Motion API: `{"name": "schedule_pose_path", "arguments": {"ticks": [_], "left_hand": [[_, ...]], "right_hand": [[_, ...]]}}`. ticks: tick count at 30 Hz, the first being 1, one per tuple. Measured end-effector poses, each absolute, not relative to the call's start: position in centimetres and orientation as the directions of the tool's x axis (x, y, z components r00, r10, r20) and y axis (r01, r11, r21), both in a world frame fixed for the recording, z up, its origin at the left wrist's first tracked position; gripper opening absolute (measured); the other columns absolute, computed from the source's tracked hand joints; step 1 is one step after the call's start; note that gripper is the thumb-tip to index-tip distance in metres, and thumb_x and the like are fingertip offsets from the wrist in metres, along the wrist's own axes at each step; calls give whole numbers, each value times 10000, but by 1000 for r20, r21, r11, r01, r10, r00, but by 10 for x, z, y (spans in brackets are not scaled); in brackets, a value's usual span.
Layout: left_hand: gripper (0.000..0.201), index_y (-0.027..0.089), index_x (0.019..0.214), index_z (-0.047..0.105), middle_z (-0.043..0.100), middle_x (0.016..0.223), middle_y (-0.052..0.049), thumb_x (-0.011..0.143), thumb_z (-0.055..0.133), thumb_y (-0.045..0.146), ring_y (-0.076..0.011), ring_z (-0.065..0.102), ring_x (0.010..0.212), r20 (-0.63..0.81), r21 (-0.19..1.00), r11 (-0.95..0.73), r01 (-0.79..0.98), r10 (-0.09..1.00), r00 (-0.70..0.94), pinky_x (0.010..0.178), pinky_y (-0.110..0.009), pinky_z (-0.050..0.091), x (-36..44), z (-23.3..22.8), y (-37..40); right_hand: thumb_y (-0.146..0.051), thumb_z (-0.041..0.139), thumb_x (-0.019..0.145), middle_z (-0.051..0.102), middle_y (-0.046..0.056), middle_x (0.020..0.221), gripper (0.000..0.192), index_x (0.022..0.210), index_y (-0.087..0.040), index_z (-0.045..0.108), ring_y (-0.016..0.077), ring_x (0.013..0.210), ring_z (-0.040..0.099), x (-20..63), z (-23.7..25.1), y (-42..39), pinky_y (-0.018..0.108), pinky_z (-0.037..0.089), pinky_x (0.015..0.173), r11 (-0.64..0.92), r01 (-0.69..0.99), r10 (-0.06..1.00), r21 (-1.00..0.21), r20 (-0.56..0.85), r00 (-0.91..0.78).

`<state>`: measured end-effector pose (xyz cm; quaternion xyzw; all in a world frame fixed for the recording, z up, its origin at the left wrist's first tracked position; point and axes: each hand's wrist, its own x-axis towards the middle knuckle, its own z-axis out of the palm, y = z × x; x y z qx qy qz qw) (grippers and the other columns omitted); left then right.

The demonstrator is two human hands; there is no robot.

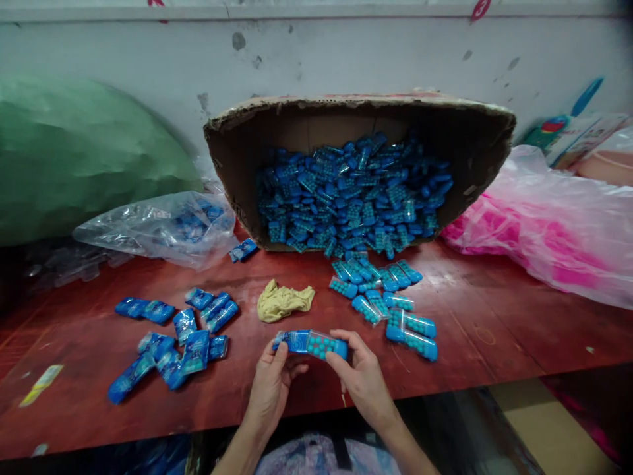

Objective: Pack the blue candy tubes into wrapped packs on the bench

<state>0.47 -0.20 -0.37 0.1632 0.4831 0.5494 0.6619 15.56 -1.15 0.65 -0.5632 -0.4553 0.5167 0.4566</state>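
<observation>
Between my hands is a small clear plastic container [322,344] of turquoise balls with a blue end. A blue printed wrapper sleeve [298,340] meets its left end; whether the container is partly inside it I cannot tell. My left hand [275,369] pinches the sleeve between thumb and fingers. My right hand [359,369] grips the container by its blue end. Similar unwrapped containers [415,342] lie loose to the right. Wrapped blue packs [195,353] are scattered on the left. A crumpled yellowish cloth or glove [284,301] lies just beyond my hands.
A cardboard box [489,142] on its side opens toward me, heaped with containers. A clear bag [148,221] holding blue pieces and a large green sack [84,158] are at left. Pink and clear plastic bags [534,237] lie right. The red table's [475,356] front edge is close.
</observation>
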Motion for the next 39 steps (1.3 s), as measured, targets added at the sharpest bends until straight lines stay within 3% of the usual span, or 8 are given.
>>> {"name": "schedule_pose_path", "arguments": {"ticks": [6, 15, 18, 21, 24, 27, 33, 39], "left_hand": [[283, 157, 824, 574, 664, 695, -5, 612, 714, 280, -148, 634, 617, -467, 759, 330, -561, 877, -116, 519, -233, 515, 6, -8, -3], [189, 143, 771, 577, 682, 723, -44, 666, 677, 264, -164, 647, 654, -590, 626, 477, -617, 807, 25, 594, -261, 518, 11, -6, -2], [130, 131, 735, 582, 674, 676, -42, 683, 663, 218, -145, 632, 577, -635, 595, 538, -597, 770, 60, 510, -227, 497, 7, -6, 1], [52, 129, 739, 592, 682, 711, -50, 724, 618, 172, -151, 642, 619, -649, 546, 572, -612, 751, 124, 568, -256, 518, 2, -5, 1], [22, 126, 738, 602, 685, 731, -53, 746, 584, 136, -149, 644, 651, -615, 507, 588, -631, 759, 213, 617, -267, 519, -1, -5, 2], [61, 123, 790, 620, 691, 794, -71, 752, 573, 131, -164, 649, 731, -575, 481, 605, -635, 764, 292, 694, -283, 509, -2, -6, 2], [211, 99, 925, 636, 691, 862, -121, 725, 605, 158, -229, 631, 889, -528, 455, 685, -569, 722, 448, 820, -332, 455, -8, -2, 3], [229, 79, 890, 657, 696, 825, -146, 675, 647, 155, -251, 644, 842, -505, 465, 737, -491, 676, 536, 773, -331, 467, -8, 6, 9]], "right_hand": [[-223, 570, 758, 557, 21, 879, 218, 975, -222, 585, 167, 799, 554, 155, 12, -13, 261, 460, 720, 12, 196, 1000, -980, 10, -13], [-209, 446, 845, 506, 77, 1002, 319, 1151, -257, 522, 201, 873, 557, 144, -6, -20, 304, 479, 776, 191, 391, 981, -900, 159, -113], [-215, 457, 847, 521, 64, 984, 333, 1170, -268, 516, 193, 886, 544, 145, 2, -22, 301, 468, 797, 179, 277, 967, -944, 117, -226], [-184, 477, 823, 545, 39, 994, 344, 1153, -270, 526, 155, 817, 546, 150, 8, -19, 264, 481, 705, -7, 25, 950, -1000, -15, -313], [-136, 556, 720, 573, 16, 952, 406, 1108, -252, 537, 121, 710, 540, 151, -1, -13, 199, 453, 536, -257, -255, 922, -932, -158, -353], [-119, 605, 636, 566, -5, 893, 433, 1050, -239, 557, 93, 619, 507, 149, -12, -9, 160, 395, 442, -342, -354, 918, -871, -230, -322], [-98, 721, 537, 501, -19, 960, 739, 1202, -307, 476, 138, 835, 522, 156, -4, -7, 257, 461, 749, -238, -87, 931, -967, -202, -305], [-180, 778, 517, 467, -22, 975, 822, 1243, -353, 435, 177, 943, 490, 164, 17, -3, 306, 412, 871, 2, 191, 931, -982, -68, -359]]}}
